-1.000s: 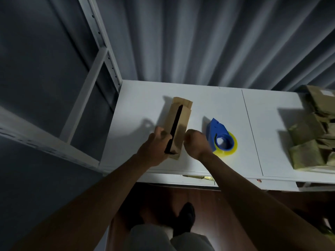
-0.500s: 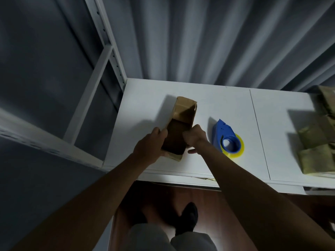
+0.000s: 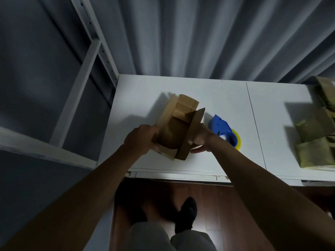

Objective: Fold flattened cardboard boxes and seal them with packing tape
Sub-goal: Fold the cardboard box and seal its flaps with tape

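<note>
- Half-opened brown cardboard box (image 3: 178, 127): matt kraft paper, creased at the folded flaps, inner faces equally dull
- White flat table (image 3: 226, 98) under the box: smooth, painted-looking top with a faint sheen and a thin seam right of the box
- Blue plastic tape dispenser (image 3: 222, 130) just right of the box: smooth moulded plastic, slightly glossy, with a yellow tape roll (image 3: 237, 142) that looks slick
- Stack of olive-brown cardboard pieces (image 3: 315, 140) well right of the box: matt, rough-edged
- White shelving frame (image 3: 79, 82) left of the box: painted metal, perforated upright
- Grey pleated curtain (image 3: 199, 37) behind the box: soft matt cloth
- Dark reddish floor (image 3: 226, 205) below the table edge: polished wood look
</note>
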